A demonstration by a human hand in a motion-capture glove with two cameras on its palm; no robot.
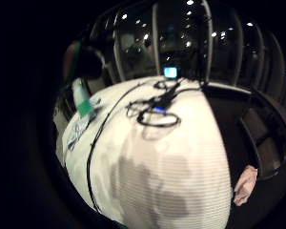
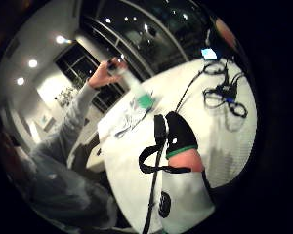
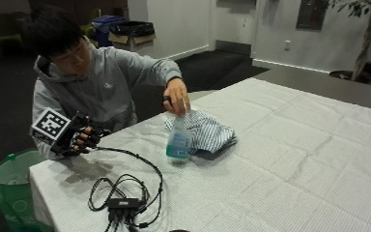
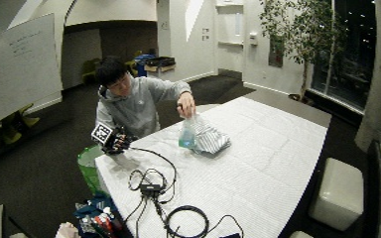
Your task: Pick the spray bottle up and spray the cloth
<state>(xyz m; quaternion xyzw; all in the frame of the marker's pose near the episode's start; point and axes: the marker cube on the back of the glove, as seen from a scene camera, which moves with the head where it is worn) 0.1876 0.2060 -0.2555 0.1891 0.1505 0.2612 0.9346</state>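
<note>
Spray bottle (image 3: 178, 140), one, nozzle hidden under bare left hand (image 3: 176, 98), one striped cloth (image 3: 206, 133) behind, gloved right hand (image 3: 78, 139) loosely curled, holding nothing.

Dim palm views – ceiling spotlights, soft shadows, bowed edges, slight blur.

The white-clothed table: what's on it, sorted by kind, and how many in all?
Clear plastic spray bottle with blue-green liquid, touched at the top by the bare hand: 1
Blue-and-white striped folded cloth: 1
Bundle of black cables with a small black box: 1
Total: 3. The black-gloved right hand hangs at the table's edge, holding nothing.
</note>
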